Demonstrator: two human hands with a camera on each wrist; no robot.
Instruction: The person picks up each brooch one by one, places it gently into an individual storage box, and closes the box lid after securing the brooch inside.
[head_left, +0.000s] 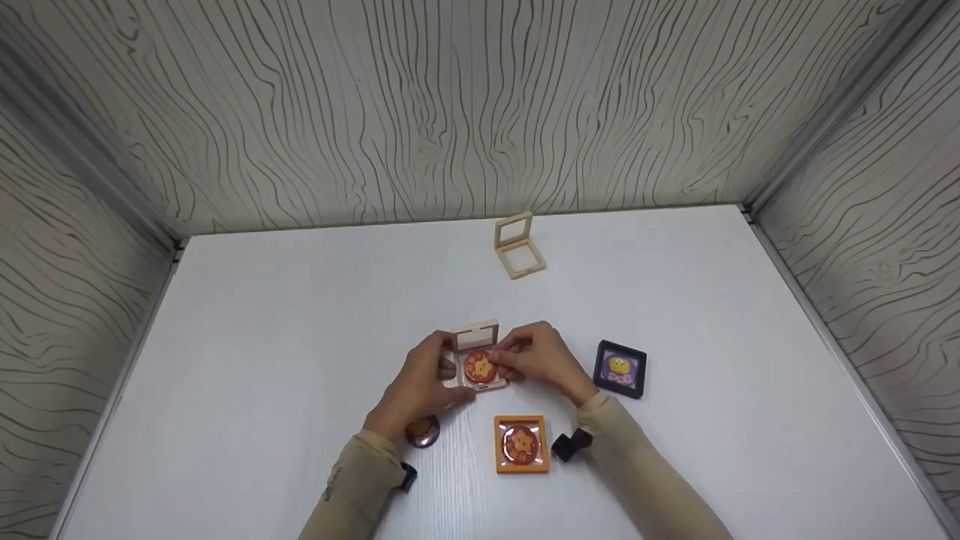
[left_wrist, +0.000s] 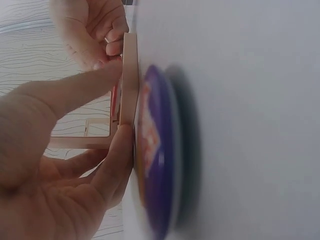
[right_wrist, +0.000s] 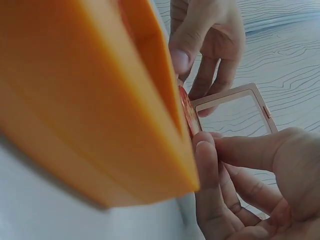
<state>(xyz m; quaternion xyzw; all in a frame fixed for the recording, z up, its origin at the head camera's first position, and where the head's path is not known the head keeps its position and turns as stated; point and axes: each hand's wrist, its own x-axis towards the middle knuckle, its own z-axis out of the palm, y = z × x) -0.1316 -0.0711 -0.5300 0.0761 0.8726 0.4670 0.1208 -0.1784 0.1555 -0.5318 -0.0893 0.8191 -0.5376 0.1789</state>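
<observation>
A light pink hinged display frame (head_left: 492,385) stands open on the table, its lid raised at the back. Inside its base lies a round red badge (head_left: 478,369) with a yellow star figure. My left hand (head_left: 421,379) grips the frame by its left side, thumb at the front edge and fingers behind, as the left wrist view also shows. From the right, my right hand (head_left: 541,355) pinches the badge's edge between thumb and forefinger (right_wrist: 206,162). A purple badge (left_wrist: 162,155) lies on the table beneath the left wrist, partly covered in the head view.
An orange frame (head_left: 522,470) holding a red star badge lies in front, between the forearms. To the right sits a dark blue frame (head_left: 637,384) with a purple and yellow badge. Farther back stands an open beige frame (head_left: 538,264), near the wood-patterned wall (head_left: 427,112).
</observation>
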